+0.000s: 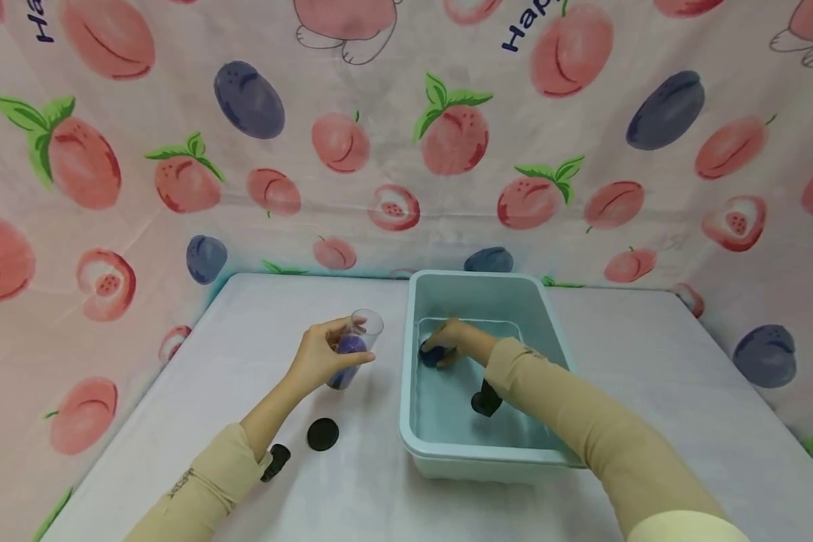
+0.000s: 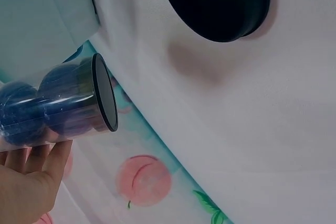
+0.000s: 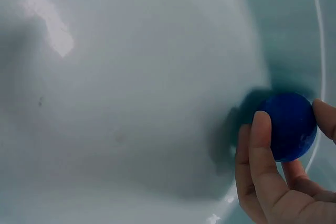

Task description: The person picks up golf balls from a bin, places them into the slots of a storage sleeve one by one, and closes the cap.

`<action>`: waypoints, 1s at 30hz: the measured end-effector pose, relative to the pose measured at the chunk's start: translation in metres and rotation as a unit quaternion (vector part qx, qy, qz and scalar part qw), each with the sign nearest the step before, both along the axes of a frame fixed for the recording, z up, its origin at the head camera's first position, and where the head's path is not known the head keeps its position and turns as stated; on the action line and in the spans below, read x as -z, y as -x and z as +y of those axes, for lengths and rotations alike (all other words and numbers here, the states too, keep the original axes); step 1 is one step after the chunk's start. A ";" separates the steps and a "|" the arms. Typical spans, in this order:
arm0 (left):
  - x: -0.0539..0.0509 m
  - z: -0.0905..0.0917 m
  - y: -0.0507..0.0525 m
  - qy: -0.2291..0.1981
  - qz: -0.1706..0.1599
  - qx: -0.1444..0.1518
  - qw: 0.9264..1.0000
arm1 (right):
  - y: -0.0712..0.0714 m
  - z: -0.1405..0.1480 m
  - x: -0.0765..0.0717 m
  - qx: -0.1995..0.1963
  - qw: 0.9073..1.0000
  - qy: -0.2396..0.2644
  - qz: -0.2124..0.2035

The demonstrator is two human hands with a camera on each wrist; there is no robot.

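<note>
My left hand (image 1: 315, 360) holds a clear plastic tube (image 1: 368, 325) above the table, left of a pale blue bin (image 1: 488, 452). In the left wrist view, two dark blue balls (image 2: 68, 98) show inside the tube, and a black cap (image 2: 106, 93) covers one end. The other end looks uncovered in the head view. Down inside the bin, near its left wall, my right hand (image 1: 455, 336) pinches a blue ball (image 3: 289, 127) between thumb and fingers. A round black lid (image 1: 322, 434) lies on the table, nearer than the tube.
The bin's walls rise around the right hand, and its rim runs close under the right forearm. A small black device (image 1: 276, 461) sits by the left cuff, another (image 1: 486, 399) by the right. Behind the white table (image 1: 623, 331) hangs a fruit-print cloth (image 1: 393, 158).
</note>
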State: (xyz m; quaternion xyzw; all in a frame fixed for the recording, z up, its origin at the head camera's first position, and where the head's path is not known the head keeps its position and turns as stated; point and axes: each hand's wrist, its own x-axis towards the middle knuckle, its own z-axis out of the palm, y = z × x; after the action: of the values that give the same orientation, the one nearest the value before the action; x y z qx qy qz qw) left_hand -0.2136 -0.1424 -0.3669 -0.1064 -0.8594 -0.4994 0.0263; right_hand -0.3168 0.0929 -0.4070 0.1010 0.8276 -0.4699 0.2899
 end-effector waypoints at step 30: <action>-0.013 0.016 0.007 -0.011 0.012 0.020 1.000 | -0.029 0.019 -0.061 0.004 0.986 0.161 -0.043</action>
State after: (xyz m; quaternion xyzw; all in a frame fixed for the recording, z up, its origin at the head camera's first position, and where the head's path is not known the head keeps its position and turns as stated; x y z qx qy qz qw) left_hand -0.2203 -0.1260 -0.3542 -0.1292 -0.8514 -0.5077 0.0274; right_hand -0.2878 0.1123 -0.3456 0.0769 0.7274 -0.5934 0.3361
